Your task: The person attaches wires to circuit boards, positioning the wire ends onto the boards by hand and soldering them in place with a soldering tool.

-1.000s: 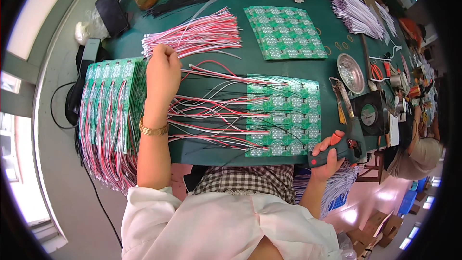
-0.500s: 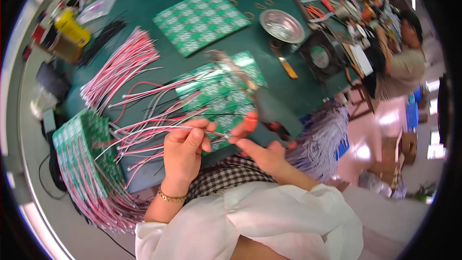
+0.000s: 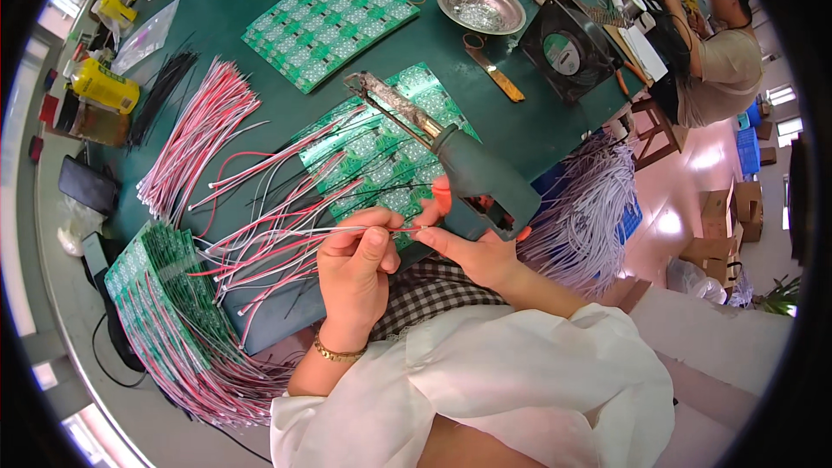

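Note:
My left hand (image 3: 355,273) is closed in a pinch on a thin red-and-white wire (image 3: 394,230), just in front of a green circuit board panel (image 3: 373,186). My right hand (image 3: 477,258) grips a dark green soldering gun (image 3: 490,178), whose metal tip points to the upper left over the panel. Its thumb and a finger also meet the wire's end. One right finger wears an orange finger cot (image 3: 442,195). Several red, white and black wires trail leftward from the panel. A bundle of loose red-and-white wires (image 3: 204,143) lies farther left.
Another panel stack (image 3: 329,26) lies at the back, beside a metal bowl (image 3: 481,7), a knife (image 3: 496,74) and a black fan (image 3: 568,48). Wired boards (image 3: 160,303) hang over the left edge. White wires (image 3: 589,217) fill the right side. A person (image 3: 724,52) sits far right.
The whole view has shifted, with the table contents now higher and slightly left. The soldering gun, blurred before, is sharp now. Both hands keep their hold at the wire's end.

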A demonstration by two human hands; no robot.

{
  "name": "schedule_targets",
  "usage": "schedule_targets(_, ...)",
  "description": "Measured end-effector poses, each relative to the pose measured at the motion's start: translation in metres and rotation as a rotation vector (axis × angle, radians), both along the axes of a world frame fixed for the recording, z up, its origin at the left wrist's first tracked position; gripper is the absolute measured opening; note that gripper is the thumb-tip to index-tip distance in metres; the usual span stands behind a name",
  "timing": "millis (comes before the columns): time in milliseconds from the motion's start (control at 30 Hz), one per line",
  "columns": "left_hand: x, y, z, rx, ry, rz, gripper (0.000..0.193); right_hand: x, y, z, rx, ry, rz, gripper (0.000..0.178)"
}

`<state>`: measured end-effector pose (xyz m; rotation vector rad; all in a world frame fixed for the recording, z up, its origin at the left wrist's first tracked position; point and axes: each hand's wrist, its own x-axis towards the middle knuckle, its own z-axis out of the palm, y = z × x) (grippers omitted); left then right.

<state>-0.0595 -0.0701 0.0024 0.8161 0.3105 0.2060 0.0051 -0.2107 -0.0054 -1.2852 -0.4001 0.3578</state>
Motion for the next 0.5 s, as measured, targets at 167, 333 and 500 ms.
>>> schedule_targets(167, 0.002, -0.017, -0.009, 0.196, 0.052, -0.122, 0.027, -0.004, -0.002, -0.004, 0.085, 0.034, -0.035, 0.048)
schedule_targets(333, 0.004, -0.021, -0.014, 0.231, 0.010, -0.102, 0.021, -0.007, -0.010, 0.003, 0.089, 0.292, -0.020, 0.052)
schedule_targets(500, 0.009, -0.017, -0.007, 0.033, 0.022, 0.013, 0.023, -0.011, -0.020, 0.003, 0.111, 0.315, -0.045, 0.054)
